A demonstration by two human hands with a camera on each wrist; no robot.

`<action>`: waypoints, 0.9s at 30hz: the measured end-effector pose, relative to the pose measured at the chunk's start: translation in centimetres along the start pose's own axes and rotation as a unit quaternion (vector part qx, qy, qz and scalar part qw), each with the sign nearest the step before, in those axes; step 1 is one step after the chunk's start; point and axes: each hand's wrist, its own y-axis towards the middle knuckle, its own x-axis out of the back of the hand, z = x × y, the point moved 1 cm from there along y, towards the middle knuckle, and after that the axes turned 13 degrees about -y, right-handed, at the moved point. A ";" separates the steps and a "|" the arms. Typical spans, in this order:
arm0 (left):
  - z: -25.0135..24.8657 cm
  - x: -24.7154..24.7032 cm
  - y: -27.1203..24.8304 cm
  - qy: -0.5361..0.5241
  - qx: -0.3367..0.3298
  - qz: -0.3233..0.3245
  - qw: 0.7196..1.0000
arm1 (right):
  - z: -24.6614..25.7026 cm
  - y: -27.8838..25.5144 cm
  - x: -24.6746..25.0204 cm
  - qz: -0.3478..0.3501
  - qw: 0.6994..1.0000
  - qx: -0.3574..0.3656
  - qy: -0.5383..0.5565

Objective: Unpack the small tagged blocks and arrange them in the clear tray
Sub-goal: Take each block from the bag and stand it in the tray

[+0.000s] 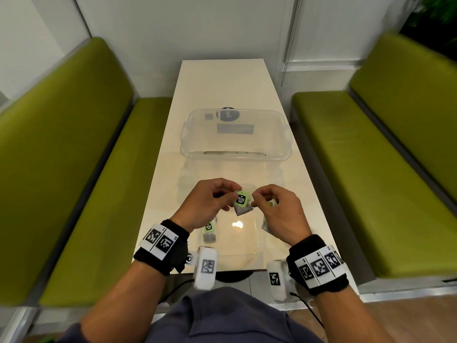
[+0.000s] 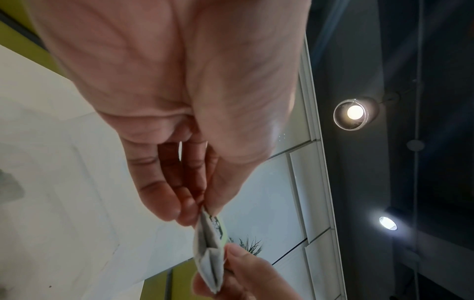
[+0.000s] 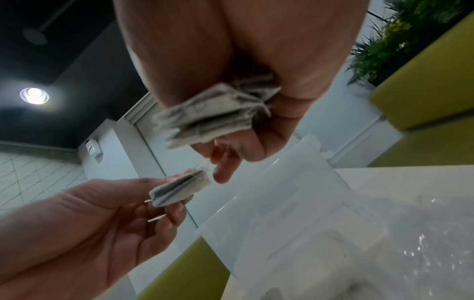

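While both hands pinch one tagged block (image 1: 241,203) above the counter (image 1: 222,95), the left hand (image 1: 205,206) holds its green tag side, and the right hand (image 1: 279,211) also clutches more blocks (image 3: 212,113). Beyond them, the clear tray (image 1: 235,157) stands.

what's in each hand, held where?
Left hand pinches a tea bag at its top edge. Right hand pinches its other corner, with more tea bags tucked in its palm.

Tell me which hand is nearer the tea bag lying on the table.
Left. The left hand hovers just above and beyond the tea bag on the table; the right hand is farther off, across the table.
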 end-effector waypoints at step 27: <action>-0.2 -0.1 0.0 -0.094 0.001 0.044 0.995 | 0.4 -0.5 -0.1 0.162 0.957 -0.069 0.229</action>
